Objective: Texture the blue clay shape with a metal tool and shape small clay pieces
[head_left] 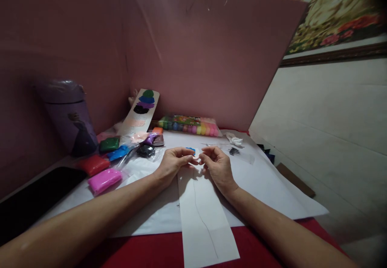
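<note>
My left hand (175, 163) and my right hand (217, 166) meet fingertip to fingertip over the far part of a long white card (205, 219). Between their pinched fingers is a small pale pink piece of modelling clay (196, 157), partly hidden by the fingers. A wavy pencil line runs down the card towards me. Just beyond my left fingertips a patch of blue clay (191, 150) shows at the card's far end.
Bagged clay lies to the left, including pink (105, 180), red (93, 164) and green (109, 144). Behind stand a purple tumbler (68, 119), a card with coloured patches (140, 113) and a pack of clay (190, 125). Crumpled tissue (234, 139) lies right.
</note>
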`<state>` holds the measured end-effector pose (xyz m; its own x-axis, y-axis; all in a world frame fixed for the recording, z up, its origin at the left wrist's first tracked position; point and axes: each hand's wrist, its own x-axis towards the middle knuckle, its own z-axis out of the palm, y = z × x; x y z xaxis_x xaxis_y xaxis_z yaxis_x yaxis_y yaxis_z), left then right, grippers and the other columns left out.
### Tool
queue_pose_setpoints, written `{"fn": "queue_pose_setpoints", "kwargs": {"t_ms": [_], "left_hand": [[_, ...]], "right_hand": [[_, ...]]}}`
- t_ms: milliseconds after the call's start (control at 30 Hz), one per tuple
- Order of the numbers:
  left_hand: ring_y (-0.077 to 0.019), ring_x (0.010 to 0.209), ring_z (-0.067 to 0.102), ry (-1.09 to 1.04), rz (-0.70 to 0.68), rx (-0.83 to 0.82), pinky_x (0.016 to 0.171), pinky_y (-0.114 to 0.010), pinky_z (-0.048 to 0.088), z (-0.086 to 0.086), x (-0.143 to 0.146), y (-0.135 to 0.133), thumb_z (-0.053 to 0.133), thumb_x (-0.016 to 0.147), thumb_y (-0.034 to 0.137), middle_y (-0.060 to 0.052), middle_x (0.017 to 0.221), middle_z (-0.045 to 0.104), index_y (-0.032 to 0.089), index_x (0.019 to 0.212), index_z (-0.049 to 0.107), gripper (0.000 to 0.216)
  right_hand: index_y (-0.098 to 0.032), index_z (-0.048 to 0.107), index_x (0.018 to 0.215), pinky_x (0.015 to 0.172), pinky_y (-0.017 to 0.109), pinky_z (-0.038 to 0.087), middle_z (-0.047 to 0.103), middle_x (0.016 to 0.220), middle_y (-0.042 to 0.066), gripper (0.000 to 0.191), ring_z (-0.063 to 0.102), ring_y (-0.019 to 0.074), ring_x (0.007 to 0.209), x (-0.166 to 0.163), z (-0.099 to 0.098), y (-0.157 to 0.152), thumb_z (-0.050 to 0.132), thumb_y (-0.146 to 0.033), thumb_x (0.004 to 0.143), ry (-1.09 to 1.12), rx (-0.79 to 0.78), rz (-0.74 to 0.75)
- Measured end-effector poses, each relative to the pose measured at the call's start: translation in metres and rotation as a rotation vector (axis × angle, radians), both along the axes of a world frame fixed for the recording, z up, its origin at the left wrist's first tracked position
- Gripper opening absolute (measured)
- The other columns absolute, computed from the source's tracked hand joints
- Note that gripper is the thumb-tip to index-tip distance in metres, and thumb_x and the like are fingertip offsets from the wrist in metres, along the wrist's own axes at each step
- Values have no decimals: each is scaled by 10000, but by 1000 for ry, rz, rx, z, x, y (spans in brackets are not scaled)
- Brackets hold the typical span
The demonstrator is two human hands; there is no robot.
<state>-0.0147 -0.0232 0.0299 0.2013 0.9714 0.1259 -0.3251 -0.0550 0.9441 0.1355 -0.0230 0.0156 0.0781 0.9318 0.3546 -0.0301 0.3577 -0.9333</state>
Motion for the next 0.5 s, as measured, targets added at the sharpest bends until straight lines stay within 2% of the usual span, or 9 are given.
{"fn": "queue_pose_setpoints", "kwargs": {"t_ms": [100,233,367,500], "left_hand": [[-154,593,648,37,3,3,559,-239,504,0,0,0,800,594,278,-71,657,700,92,750,679,271],[-85,425,526,112,40,17,437,-189,399,-1,-1,0,789,608,306,-19,531,633,102,737,665,272],[-87,466,534,119,13,40,469,-192,410,-3,-1,2,779,632,334,-8,560,625,110,831,680,315],[-97,462,535,154,-31,102,464,-200,404,-5,-1,3,746,669,376,-24,538,614,89,806,693,323]], "right_hand": [[-171,588,760,364,198,428,602,603,-30,213,523,90,427,-1,2,-1,706,-344,724,-4,16,47],[-166,621,769,501,227,479,627,654,-5,204,562,108,547,-3,4,-3,704,-349,736,-24,48,129],[-178,625,800,535,251,491,624,721,1,229,584,135,614,-4,1,-4,738,-350,698,-37,61,158],[-193,632,869,635,281,511,646,796,23,173,618,162,718,-3,-2,-7,674,-331,773,-179,152,93]]}}
